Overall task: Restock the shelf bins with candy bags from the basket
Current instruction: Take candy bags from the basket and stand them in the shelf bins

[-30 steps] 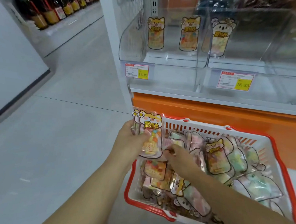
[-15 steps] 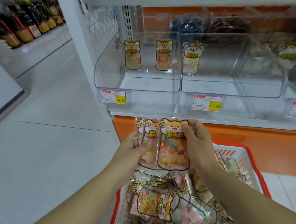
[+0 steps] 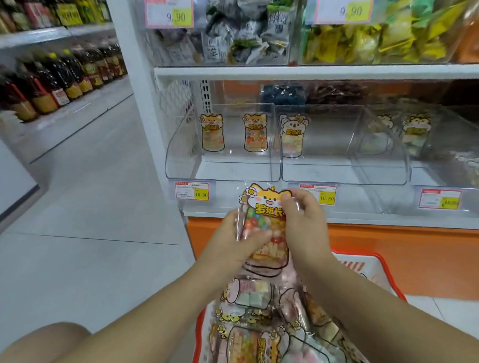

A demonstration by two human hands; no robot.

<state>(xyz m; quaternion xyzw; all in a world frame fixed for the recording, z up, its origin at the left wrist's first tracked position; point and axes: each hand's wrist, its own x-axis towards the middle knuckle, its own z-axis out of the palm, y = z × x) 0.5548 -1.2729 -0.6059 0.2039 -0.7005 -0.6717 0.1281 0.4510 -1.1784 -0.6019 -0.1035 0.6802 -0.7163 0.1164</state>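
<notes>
A stack of candy bags (image 3: 267, 211) with a yellow cat print is held upright between both hands, just below the shelf edge. My left hand (image 3: 238, 239) grips the stack's left side with the thumb across the front. My right hand (image 3: 304, 228) pinches the top right corner. Below them the red and white basket (image 3: 380, 265) holds several more candy bags (image 3: 252, 344). On the shelf stand clear bins: the left bin (image 3: 183, 154) has two sample bags on its back wall, the middle bin (image 3: 376, 151) has one.
Price tags (image 3: 192, 190) hang along the shelf edge over an orange base panel (image 3: 398, 249). The upper shelf carries full snack bins (image 3: 248, 31). Bottles (image 3: 49, 83) line shelves across the aisle at left. A knee (image 3: 42, 343) shows at the bottom left.
Both hands lifted the bags out of the basket and up toward the shelf edge. The right hand added a bag to the stack. The view tilted upward.
</notes>
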